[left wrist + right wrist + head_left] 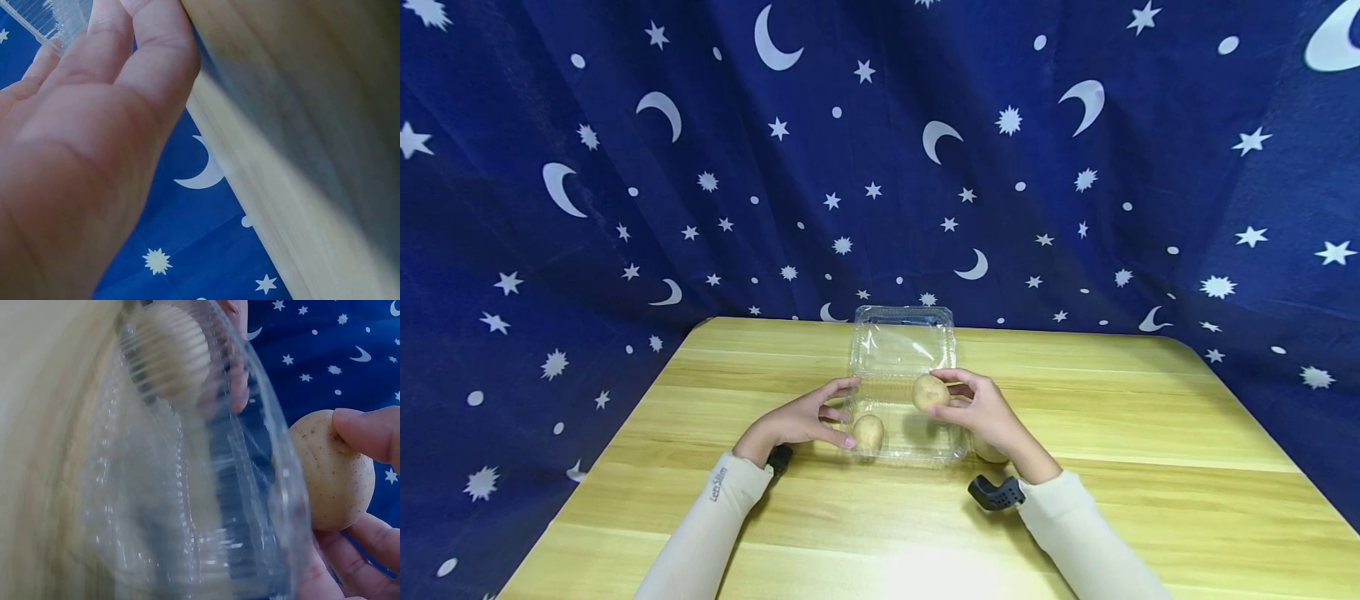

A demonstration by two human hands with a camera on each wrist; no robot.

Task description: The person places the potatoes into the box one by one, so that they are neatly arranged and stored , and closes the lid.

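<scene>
A clear plastic clamshell box (917, 456) stands on the table with its lid (904, 333) raised at the back. One potato (868, 435) lies in the left front part of the box. My right hand (988, 412) pinches another potato (931, 392) between thumb and fingers, over the right part of the box; the right wrist view shows this potato (331, 472) just outside the clear wall. At the box's left side is my left hand (805, 417), fingers spread and thumb close to the potato inside. A further potato (988, 451) sits right of the box, partly hidden by my right hand.
The wooden table (760, 517) runs back to a dark blue curtain (880, 150) with white moons and stars. Black wrist devices sit under both forearms, the right one (995, 493) close to the box's front right corner.
</scene>
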